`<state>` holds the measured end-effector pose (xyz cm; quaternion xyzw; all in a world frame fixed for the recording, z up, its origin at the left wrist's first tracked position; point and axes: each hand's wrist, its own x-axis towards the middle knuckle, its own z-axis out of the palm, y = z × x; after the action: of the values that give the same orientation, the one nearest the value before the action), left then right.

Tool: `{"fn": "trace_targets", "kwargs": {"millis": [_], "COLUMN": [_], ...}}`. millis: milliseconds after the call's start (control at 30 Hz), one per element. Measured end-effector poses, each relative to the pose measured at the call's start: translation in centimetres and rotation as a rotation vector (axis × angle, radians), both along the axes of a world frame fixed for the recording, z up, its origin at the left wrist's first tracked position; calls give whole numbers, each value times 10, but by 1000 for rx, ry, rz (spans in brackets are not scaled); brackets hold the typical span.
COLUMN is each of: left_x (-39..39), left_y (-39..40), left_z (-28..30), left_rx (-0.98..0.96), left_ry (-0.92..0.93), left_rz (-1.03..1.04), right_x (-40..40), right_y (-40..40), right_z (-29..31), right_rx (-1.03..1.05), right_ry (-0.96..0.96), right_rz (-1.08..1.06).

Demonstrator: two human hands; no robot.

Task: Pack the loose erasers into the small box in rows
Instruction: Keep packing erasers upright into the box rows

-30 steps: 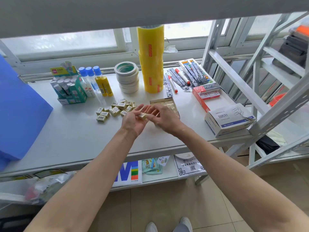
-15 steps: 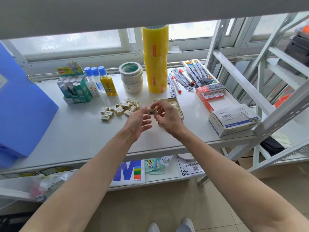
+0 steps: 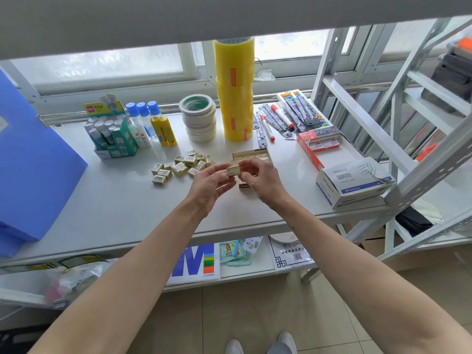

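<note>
1. Change: half a second ago my right hand (image 3: 258,178) alone pinched the eraser (image 3: 233,170) and my left hand (image 3: 209,186) sat just below it with fingers loose. Now both meet on it, left fingertips on its left end, right thumb and forefinger on its right end. A second ago both hands were cupped lower over the shelf (image 3: 115,208).
2. Grip: left hand is half open, palm up, only the fingertips on the eraser. Right hand is curled, pinching the eraser.
3. Task items: the held eraser hangs above the near left corner of the small box (image 3: 251,159). The loose erasers (image 3: 181,166) lie in a heap at 9 o'clock from the box, well apart from my hands.
4. Hidden: my right hand covers the near half of the box, so I cannot count the rows inside. The blue folder (image 3: 33,159) at 9 o'clock is cut off by the frame edge.
5. Writing: the paper clip box (image 3: 353,181) at 3 o'clock reads "回形针" and "PAPER CLIPS". The glue stick display box (image 3: 112,131) at 10 o'clock carries a "deli" logo. Eraser wrappers show barcodes too small to read.
6. Other stock at 12 o'clock: yellow tape rolls (image 3: 236,90) stacked, white tape rolls (image 3: 200,118) just to their left.
</note>
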<state>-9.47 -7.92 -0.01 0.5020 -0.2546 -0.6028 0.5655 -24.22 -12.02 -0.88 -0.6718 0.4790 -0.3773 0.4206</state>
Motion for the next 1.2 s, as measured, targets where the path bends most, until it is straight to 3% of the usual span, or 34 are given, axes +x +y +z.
{"fn": "trace_targets", "kwargs": {"millis": [400,733,967,1200], "left_x": [-3,-9,-12,-12], "left_y": [-5,-15,-25,-40], "left_z": [1,6,-3,-16], "left_rx": [27,71,74,114], "left_ry": [-65,-351,-401,-562], "left_rz": [5,-76,45,63], "right_x": [-3,-4,4,-9], "right_y": [-5,-8,-12,-57], "right_z": [-4,-4,-7,-9], "right_rx": [63,71,-207,-205], "right_ry": [-4,-63,286,439], "right_rz": [18,42,23,-49]}}
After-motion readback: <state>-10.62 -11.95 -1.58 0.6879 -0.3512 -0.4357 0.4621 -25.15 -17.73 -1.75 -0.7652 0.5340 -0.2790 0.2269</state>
